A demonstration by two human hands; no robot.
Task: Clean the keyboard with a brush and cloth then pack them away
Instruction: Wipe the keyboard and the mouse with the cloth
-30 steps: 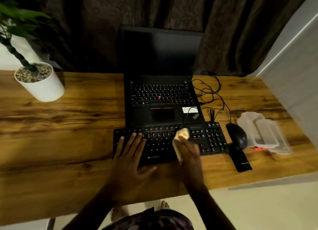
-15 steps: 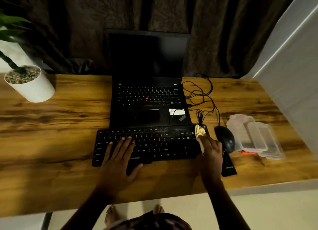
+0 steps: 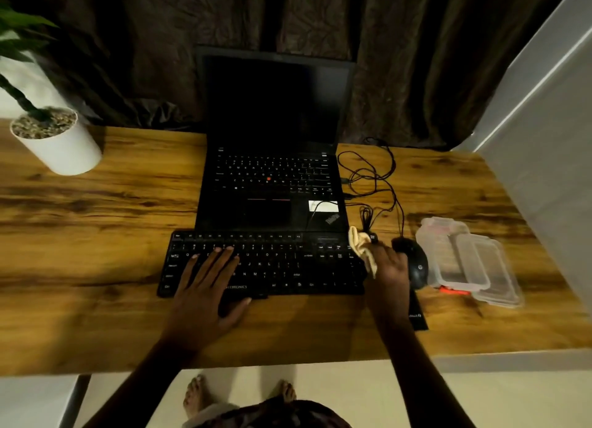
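A black external keyboard lies on the wooden desk in front of an open laptop. My left hand rests flat on the keyboard's left half, fingers spread. At the keyboard's right end, my right hand grips a crumpled pale yellow cloth. A clear plastic container with its lid beside it sits to the right. A small red-orange item pokes out under the container's front edge; I cannot tell what it is.
A black mouse sits just right of my right hand, on a dark mouse pad. Tangled black cables lie right of the laptop. A white plant pot stands at the far left. A white wall borders the desk's right side.
My right hand has wiped the cloth rightward along the keyboard, from its middle to its right end. My left hand has stayed on the left half.
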